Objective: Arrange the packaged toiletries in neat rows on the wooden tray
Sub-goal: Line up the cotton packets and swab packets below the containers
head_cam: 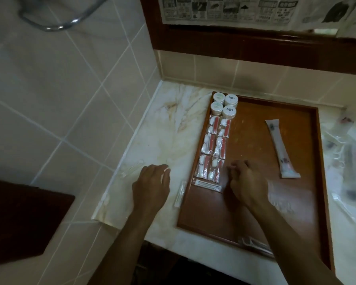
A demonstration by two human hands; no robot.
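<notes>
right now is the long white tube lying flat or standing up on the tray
Lying flat. The long white tube rests lengthwise on the wooden tray floor, alone, apart from the packet rows.

A pale marble counter [173, 128] fills the corner here, veined with rusty streaks, tiled walls along its far and left edges. Sitting flat on it, under the right hand [245, 182], is the wooden tray [317, 161]. Between the two hands, a slim clear packet [180, 194] lies on the marble, touching the tray's left rim. Just left of the left hand [152, 186], another clear packet [131, 170] rests near the wall edge. Well right of the right hand, beyond the tray, a blurred heap of plastic-wrapped packets [345, 153] spreads across the counter.
</notes>
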